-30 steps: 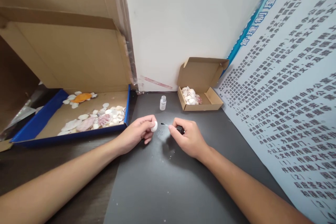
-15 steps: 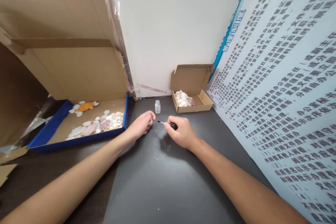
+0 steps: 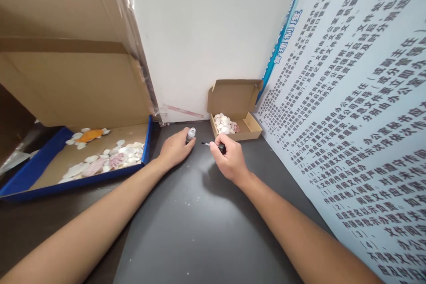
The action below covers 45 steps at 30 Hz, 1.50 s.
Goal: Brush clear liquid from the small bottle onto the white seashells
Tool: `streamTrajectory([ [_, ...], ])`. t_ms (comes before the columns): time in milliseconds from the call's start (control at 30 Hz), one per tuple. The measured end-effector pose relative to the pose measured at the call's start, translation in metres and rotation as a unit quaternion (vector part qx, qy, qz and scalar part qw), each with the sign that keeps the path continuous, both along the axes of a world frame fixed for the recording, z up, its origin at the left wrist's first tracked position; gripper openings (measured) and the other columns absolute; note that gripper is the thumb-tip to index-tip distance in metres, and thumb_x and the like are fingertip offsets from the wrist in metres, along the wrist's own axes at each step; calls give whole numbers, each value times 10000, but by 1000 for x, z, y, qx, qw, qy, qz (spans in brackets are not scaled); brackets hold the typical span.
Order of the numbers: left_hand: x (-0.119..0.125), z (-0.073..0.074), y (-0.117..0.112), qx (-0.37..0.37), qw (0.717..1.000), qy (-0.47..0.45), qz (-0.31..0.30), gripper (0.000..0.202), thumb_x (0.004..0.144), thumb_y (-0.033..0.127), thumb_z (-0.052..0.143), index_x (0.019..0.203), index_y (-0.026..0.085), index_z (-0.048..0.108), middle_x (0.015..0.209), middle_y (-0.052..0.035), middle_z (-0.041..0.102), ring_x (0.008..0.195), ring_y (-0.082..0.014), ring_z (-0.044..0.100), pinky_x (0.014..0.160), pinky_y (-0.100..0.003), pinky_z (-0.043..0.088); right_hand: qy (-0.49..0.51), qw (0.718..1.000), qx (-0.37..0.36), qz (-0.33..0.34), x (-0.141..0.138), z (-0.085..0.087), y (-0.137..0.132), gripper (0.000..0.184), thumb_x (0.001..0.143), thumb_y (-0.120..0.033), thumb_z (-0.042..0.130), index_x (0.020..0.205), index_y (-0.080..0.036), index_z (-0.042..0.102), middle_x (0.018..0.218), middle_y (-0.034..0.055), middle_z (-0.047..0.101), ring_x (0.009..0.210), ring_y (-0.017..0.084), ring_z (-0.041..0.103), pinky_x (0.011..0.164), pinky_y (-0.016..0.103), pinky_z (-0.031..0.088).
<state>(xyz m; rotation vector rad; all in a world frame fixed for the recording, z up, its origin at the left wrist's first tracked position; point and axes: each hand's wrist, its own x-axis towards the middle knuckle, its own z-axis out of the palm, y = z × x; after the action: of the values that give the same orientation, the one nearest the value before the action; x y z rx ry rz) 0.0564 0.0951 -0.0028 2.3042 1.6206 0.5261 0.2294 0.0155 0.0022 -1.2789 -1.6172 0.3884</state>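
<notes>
My left hand (image 3: 175, 148) is closed around a small clear bottle (image 3: 191, 133), its uncapped mouth showing above the thumb. The fingers behind the bottle are partly hidden. In my right hand (image 3: 230, 162) is a brush cap (image 3: 221, 147), its black handle gripped between thumb and fingers. The thin stem with a dark tip points left toward the bottle and stays a short way apart from it, above the dark mat (image 3: 166, 230).
A small open cardboard box (image 3: 250, 135) with white and pink shells (image 3: 224, 123) stands behind my right hand. To the left lies a larger blue-edged box (image 3: 103, 176) with shells and an orange-centred shell figure (image 3: 90, 135). A printed board (image 3: 349, 120) rises on the right.
My left hand has moved from beside the standing bottle and taken hold of it. My right hand, still with the brush cap, has come up slightly. The view has shifted a little right.
</notes>
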Motion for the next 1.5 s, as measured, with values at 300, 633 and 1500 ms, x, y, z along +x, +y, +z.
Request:
streamTrajectory([
  [300, 3, 1, -15, 156, 970, 108, -152, 175, 958, 354, 439, 956, 208, 537, 874, -43, 590, 799, -220, 564, 677, -316, 367, 26, 997, 65, -36, 7, 0, 6, 281, 868, -267, 505, 636, -186, 368, 570, -53, 333, 531, 84, 310, 539, 225, 278],
  [633, 4, 4, -22, 182, 956, 139, -184, 175, 963, 338, 452, 963, 199, 560, 890, -48, 574, 806, -215, 569, 677, -323, 370, 24, 997, 64, -48, 8, 0, 5, 265, 839, -253, 532, 641, -189, 368, 569, -58, 320, 531, 81, 301, 528, 217, 280],
  [1500, 4, 5, -24, 154, 953, 120, -232, 216, 933, 400, 487, 845, 207, 528, 817, -17, 576, 683, -177, 542, 634, -315, 364, -40, 998, -40, -28, 12, -2, 9, 200, 866, -307, 495, 741, -205, 376, 590, -57, 363, 554, 108, 337, 561, 235, 283],
])
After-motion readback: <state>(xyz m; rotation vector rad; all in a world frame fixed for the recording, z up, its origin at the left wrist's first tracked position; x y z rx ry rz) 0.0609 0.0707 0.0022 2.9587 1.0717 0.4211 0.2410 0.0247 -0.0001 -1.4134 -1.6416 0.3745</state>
